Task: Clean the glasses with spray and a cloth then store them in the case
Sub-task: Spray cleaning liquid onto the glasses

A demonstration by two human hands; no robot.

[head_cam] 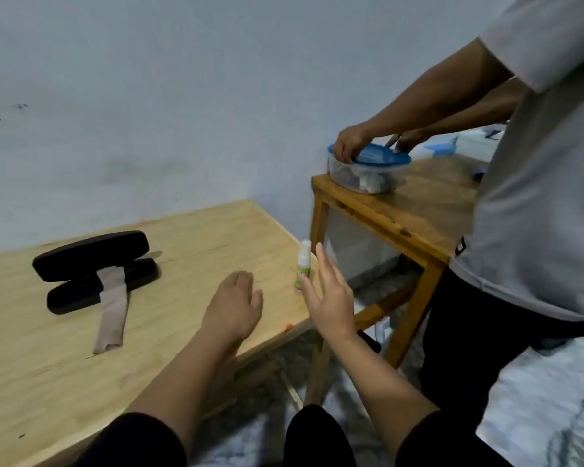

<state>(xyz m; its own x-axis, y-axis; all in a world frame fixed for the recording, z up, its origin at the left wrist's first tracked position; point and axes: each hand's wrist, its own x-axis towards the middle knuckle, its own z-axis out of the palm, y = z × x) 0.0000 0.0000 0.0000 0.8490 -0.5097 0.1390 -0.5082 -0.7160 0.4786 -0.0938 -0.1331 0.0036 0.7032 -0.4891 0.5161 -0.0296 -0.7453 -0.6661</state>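
Because the small white spray bottle [302, 266] stands at the table edge, centre frame, the spread, empty right hand [329, 298] may topple it; the left hand [234, 306] rests loosely curled, empty.

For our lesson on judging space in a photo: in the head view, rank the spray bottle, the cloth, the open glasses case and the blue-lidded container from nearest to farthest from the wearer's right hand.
From the right hand:
1. Spray bottle, just left of its fingers, at the table's edge.
2. Cloth, far left, draped over the case.
3. Glasses case, far left; it lies under the cloth, so nearly level with it.
4. Blue-lidded container, on the taller side table behind.
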